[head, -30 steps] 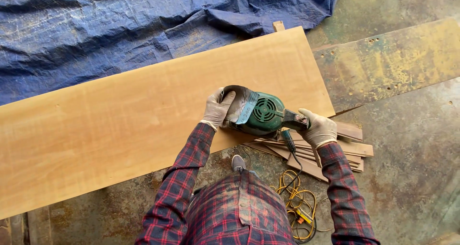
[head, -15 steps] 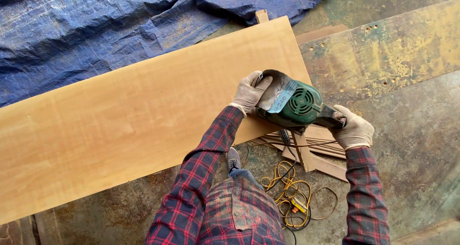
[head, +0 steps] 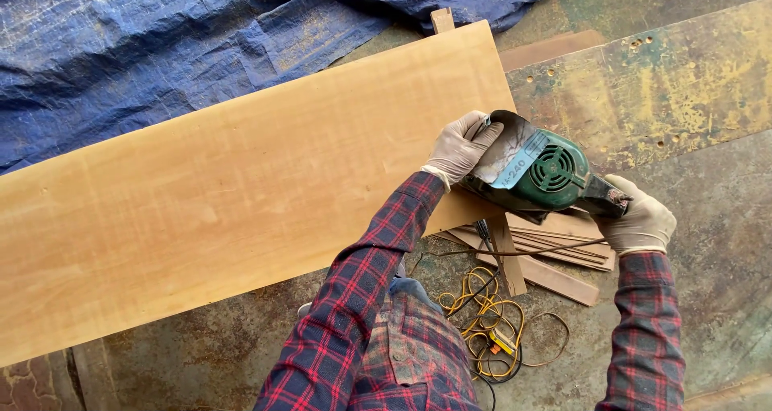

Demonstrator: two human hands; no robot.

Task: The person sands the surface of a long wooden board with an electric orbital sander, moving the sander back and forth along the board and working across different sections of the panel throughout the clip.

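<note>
**Mia:** What is the person holding?

**Ben:** A green sander point(head: 537, 172). It sits at the right end of the long wooden board point(head: 241, 186), tipped up a little, so the gray sandpaper point(head: 503, 147) on its bottom shows.

**Mia:** What do the hands do?

**Ben:** The left hand point(head: 460, 145) is in a pale glove. Its fingers are curled around the front edge of the sander, right where the sandpaper is. The right hand point(head: 641, 222), gloved too, is wrapped tight around the dark handle point(head: 605, 199) at the back.

**Mia:** Is the sander heavy?

**Ben:** It looks heavy. It has a fat motor part with a round vent on top. The person uses both hands, one at each end, and that seems the best way to hold it. The body is hard and smooth, so it could slip. The gloves probably help.

**Mia:** And the sandpaper?

**Ben:** That looks thin and bendy. It could tear if someone pulls hard. It is rough too, so fingers should take it by the edge.

**Mia:** What about the board?

**Ben:** It is long, flat and stiff. It looks too big for one hand.

**Mia:** What else is there?

**Ben:** A blue tarp point(head: 161, 49) lies behind the board. Thin wood strips point(head: 555, 246) lie under the sander. A yellow cord point(head: 482, 322) is in a messy pile on the floor near the person's red checked shirt point(head: 362, 322).
</note>
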